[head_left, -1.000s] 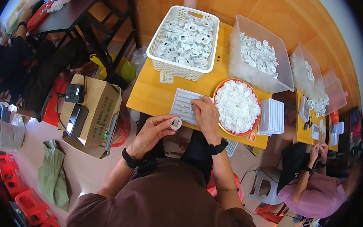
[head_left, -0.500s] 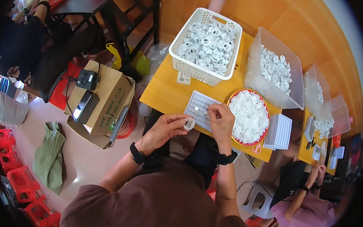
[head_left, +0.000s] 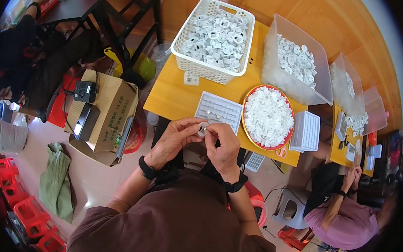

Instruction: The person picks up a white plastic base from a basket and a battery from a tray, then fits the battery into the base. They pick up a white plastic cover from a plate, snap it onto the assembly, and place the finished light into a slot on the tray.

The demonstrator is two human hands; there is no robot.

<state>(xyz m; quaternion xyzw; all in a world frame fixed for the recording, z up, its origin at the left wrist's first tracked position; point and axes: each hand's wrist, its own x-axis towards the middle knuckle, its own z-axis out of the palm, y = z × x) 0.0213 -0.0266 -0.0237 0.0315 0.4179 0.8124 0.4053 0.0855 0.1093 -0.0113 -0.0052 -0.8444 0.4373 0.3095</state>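
Note:
My left hand (head_left: 178, 137) and my right hand (head_left: 224, 147) meet just in front of the yellow table's near edge (head_left: 174, 106). Between their fingertips is a small white ring-shaped part (head_left: 203, 129), pinched from both sides. Right behind the hands lies a flat white grid tray (head_left: 219, 111) with a few small dark pieces in its cells. To its right stands a red-rimmed round dish (head_left: 267, 116) heaped with white parts. Both wrists wear dark bands.
A white basket (head_left: 215, 39) and a clear bin (head_left: 295, 62) of white parts stand at the table's back. A stack of white trays (head_left: 305, 132) sits right. A cardboard box (head_left: 104, 116) stands left. Another person (head_left: 341, 215) works at right.
My right hand has come back from the grid tray and joined the left hand on the white part. The view has shifted slightly.

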